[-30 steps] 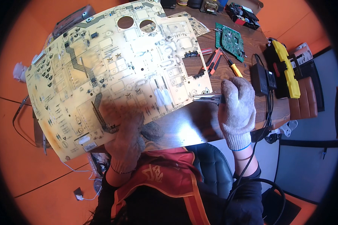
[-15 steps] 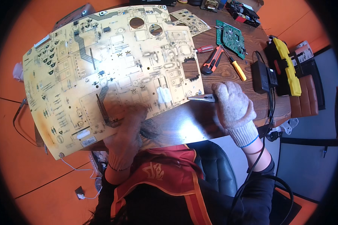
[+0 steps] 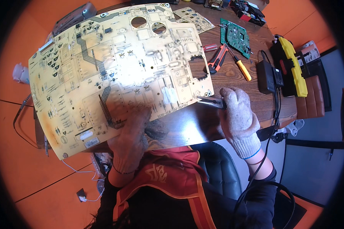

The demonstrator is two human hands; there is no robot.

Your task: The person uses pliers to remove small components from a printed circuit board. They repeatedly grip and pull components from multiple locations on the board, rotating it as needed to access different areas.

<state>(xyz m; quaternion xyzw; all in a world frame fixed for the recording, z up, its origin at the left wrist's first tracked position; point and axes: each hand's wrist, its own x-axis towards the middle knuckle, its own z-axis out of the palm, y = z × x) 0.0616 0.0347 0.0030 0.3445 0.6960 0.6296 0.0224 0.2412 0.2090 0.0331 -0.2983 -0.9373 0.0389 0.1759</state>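
The left hand (image 3: 130, 131) grasps the board (image 3: 120, 82) by its near edge; the right hand (image 3: 239, 114) clenches pliers (image 3: 214, 102), tips at its corner.

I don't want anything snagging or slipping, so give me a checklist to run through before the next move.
1. Left hand gripping the large circuit board: ok.
2. Right hand gripping the pliers: ok.
3. Pliers' tips touching the board's near edge: cannot tell; they meet it in this view.
4. Gloves on both hands: ok.
5. Yellow-handled screwdriver clear of the right hand: ok.
6. Black cable clear of the right forearm: not ok, it crosses in front.
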